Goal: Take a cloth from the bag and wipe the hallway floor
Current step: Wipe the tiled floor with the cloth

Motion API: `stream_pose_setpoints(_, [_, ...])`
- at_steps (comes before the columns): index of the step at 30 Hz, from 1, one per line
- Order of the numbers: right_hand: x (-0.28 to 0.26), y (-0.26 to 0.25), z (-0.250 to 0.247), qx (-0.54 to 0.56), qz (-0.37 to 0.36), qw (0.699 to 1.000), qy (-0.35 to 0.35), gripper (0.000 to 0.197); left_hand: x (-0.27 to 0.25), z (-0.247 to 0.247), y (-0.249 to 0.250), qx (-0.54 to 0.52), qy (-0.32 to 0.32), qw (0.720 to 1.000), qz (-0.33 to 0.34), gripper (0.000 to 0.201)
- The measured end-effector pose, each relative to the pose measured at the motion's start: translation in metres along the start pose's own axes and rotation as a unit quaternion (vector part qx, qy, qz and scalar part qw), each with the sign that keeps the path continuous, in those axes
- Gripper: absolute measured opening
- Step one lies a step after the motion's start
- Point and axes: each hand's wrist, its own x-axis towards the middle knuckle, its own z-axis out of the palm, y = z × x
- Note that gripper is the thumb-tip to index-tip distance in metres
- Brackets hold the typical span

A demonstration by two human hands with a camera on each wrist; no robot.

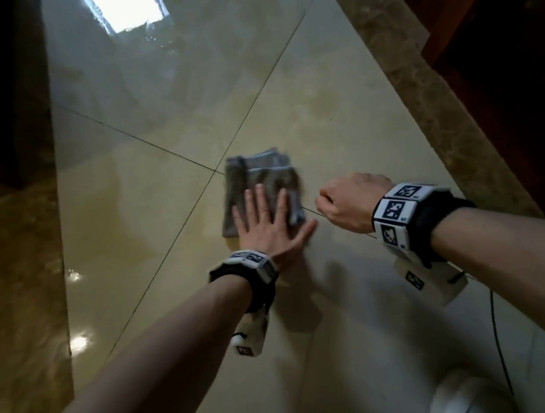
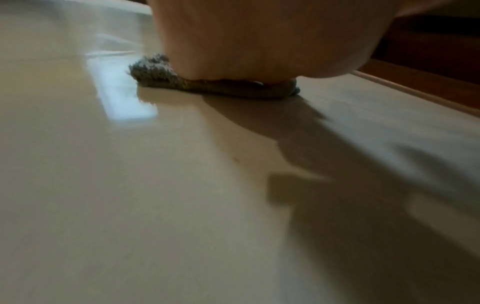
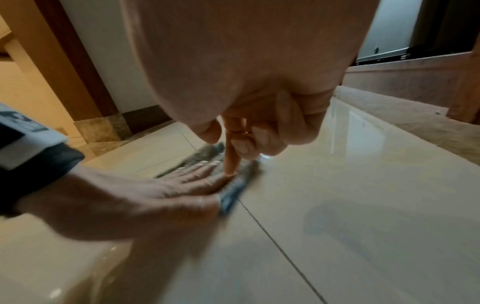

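Note:
A folded grey cloth [image 1: 262,177] lies on the glossy cream tile floor [image 1: 134,218], over a crossing of grout lines. My left hand [image 1: 265,220] rests flat on its near half, fingers straight and spread, pressing it down. In the left wrist view the palm [image 2: 233,41] sits on the cloth [image 2: 155,70]. My right hand [image 1: 350,203] hovers just right of the cloth and holds nothing. In the right wrist view the right hand [image 3: 246,133] has its index finger pointing down, the others curled, above the cloth [image 3: 233,189] and left hand [image 3: 168,189]. No bag is in view.
A brown marble border strip [image 1: 419,94] runs along the right, with dark wood [image 1: 497,38] beyond it. A darker floor band [image 1: 15,261] lies on the left. A white rounded object [image 1: 469,396] and a black cable [image 1: 496,335] are near the bottom right.

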Motion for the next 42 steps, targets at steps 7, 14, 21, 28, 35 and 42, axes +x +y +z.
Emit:
stream_pose_setpoints(7, [0.016, -0.001, 0.006, -0.015, -0.01, 1.0, -0.014, 0.039, -0.037, 0.028, 0.031, 0.128, -0.021, 0.904, 0.408, 0.077])
stream_pose_setpoints(14, [0.004, 0.015, 0.009, 0.009, 0.015, 1.0, -0.025, 0.042, 0.034, -0.016, -0.029, -0.007, 0.052, 0.998, 0.046, 0.071])
stream_pose_setpoints(21, [-0.018, 0.042, 0.012, 0.022, 0.054, 0.998, -0.015, 0.042, 0.025, -0.001, 0.044, -0.021, -0.009, 0.999, 0.027, 0.093])
stream_pose_setpoints(28, [-0.039, 0.063, 0.023, 0.034, 0.091, 0.995, -0.039, 0.044, -0.021, 0.035, 0.08, 0.16, -0.013, 0.868, 0.469, 0.078])
stream_pose_setpoints(35, [-0.054, 0.076, 0.026, 0.052, 0.101, 0.993, -0.04, 0.038, 0.073, -0.019, 0.057, -0.021, 0.039, 0.994, 0.096, 0.071])
stream_pose_setpoints(42, [-0.052, 0.09, 0.025, 0.06, 0.115, 0.991, -0.02, 0.044, 0.045, 0.004, 0.118, 0.013, 0.0, 0.992, 0.122, 0.097])
